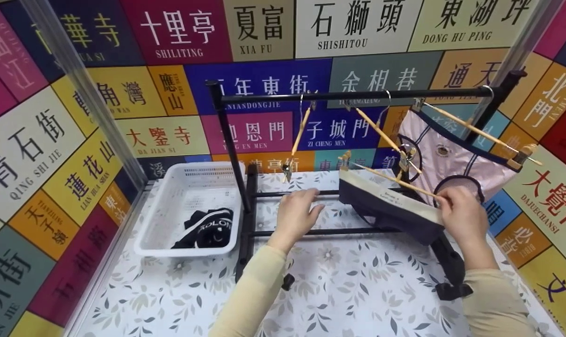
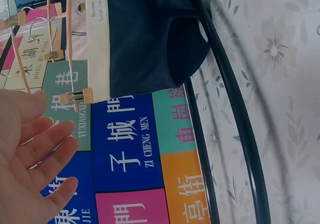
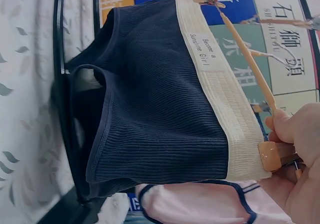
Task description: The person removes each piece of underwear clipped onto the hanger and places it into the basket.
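Observation:
My right hand (image 1: 465, 224) pinches one end of a wooden clip hanger (image 1: 390, 178), beside its clip. From this hanger hangs a pair of navy ribbed underpants (image 3: 155, 99) with a cream waistband, lettered "Become a Sunshine Girl". A clip grips the waistband at each end, and the garment tilts down toward my right hand in the head view. My left hand (image 1: 296, 216) is in the air left of the garment, fingers loosely spread and holding nothing. In the left wrist view, its fingers come near the hanger's other clip (image 2: 77, 96).
A black rack (image 1: 264, 99) carries two bare clip hangers and pink underpants (image 1: 456, 145) clipped on another hanger at the right. Left of the rack, a white plastic basket (image 1: 187, 252) contains black clothing (image 1: 212, 229). Sign-covered walls surround the leaf-patterned table (image 1: 325, 290).

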A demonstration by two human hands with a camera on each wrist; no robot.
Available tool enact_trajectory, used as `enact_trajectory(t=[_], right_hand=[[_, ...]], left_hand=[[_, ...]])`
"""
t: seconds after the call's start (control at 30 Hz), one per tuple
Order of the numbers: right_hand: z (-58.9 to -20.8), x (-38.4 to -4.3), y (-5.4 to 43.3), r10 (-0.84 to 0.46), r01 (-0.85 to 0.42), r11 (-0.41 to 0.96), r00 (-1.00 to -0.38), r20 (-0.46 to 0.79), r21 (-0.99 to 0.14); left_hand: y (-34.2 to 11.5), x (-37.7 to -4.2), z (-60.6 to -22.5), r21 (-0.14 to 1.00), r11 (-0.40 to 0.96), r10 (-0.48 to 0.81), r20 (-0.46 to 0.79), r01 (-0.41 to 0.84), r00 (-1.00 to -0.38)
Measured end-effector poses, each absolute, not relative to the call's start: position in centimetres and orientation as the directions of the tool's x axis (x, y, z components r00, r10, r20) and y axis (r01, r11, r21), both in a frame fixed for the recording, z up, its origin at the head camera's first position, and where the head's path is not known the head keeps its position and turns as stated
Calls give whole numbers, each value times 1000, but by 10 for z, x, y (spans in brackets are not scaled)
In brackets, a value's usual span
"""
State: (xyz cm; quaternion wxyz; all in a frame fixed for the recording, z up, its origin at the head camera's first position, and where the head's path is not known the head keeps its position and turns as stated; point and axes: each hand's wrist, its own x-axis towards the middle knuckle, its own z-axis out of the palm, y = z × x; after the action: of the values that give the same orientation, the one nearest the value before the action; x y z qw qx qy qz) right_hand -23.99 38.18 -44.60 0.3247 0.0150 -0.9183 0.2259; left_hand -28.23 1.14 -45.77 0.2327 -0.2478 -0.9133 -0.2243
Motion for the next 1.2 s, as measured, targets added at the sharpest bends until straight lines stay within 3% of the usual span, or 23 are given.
enact_trajectory(t=[0.3, 0.87, 1.2], right_hand=[[-464, -243, 368, 14, -295, 883, -760, 650, -364], [-470, -246, 346, -157, -478, 832, -690, 707, -282], [-473, -249, 344, -260, -615, 753, -604, 754, -233]], left_hand=[[-1, -285, -464, 276, 808, 335, 510, 520, -792], [-11, -293, -461, 198, 850, 302, 574, 487, -761], [-15, -289, -460, 155, 869, 321, 544, 469, -775]])
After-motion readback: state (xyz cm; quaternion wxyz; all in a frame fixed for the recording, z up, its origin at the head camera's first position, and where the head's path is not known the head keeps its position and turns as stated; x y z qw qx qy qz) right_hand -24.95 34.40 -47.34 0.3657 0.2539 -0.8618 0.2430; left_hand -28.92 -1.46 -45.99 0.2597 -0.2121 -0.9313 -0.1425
